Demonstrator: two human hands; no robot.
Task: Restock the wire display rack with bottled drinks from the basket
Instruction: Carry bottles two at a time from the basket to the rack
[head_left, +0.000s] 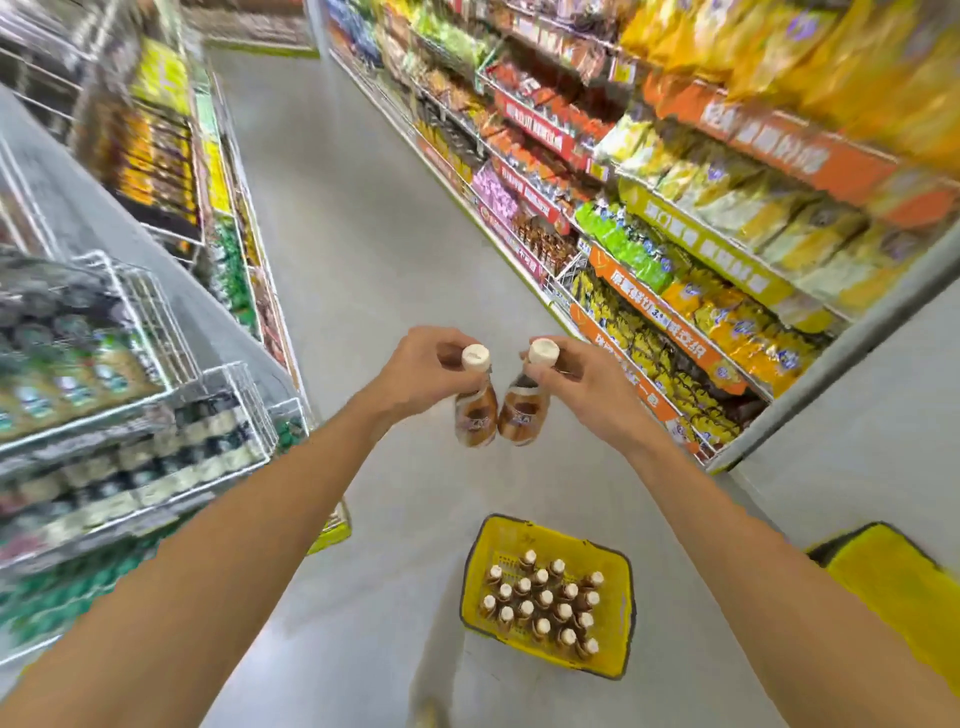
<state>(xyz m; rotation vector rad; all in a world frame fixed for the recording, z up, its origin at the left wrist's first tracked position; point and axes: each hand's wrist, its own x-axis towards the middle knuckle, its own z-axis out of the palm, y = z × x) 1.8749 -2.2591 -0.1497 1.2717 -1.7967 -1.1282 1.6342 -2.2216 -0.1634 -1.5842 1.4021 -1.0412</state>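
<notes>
Head view: rack (156, 322) blurred; left hand (422, 375), right hand (584, 387) grip bottles (475, 418).

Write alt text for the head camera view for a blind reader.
The left hand holds one white-capped brown bottle and the right hand a second bottle, side by side. On the floor below sits a yellow basket of more bottles; the wire rack is at left.

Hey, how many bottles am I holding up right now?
2. One brown bottle hangs from the left hand, a second bottle from the right hand, each pinched near its white cap. More stand in the yellow basket below.
</notes>
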